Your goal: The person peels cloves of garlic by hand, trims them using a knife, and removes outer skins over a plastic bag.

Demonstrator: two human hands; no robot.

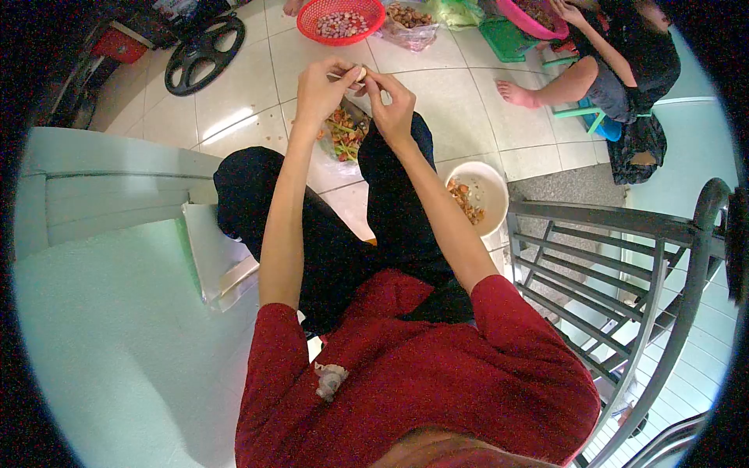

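My left hand (321, 90) is raised over the floor in front of my knees, its fingers closed on a small pale bulb, which looks like a shallot (361, 74). The fingertips of my right hand (392, 105) pinch at the same bulb from the other side. Its finer detail is too small to make out. Below the hands, a clear plastic bag (343, 134) of peelings and green scraps lies between my legs, partly covered by my right knee.
Ahead stands a red basket (341, 22) of small pinkish-white bulbs, beside a bag of brown bulbs (407, 17). A white bucket (499, 199) with brown scraps sits at my right, near a metal railing (608, 222). Another person (624, 62) sits at upper right by a pink basin (538, 23).
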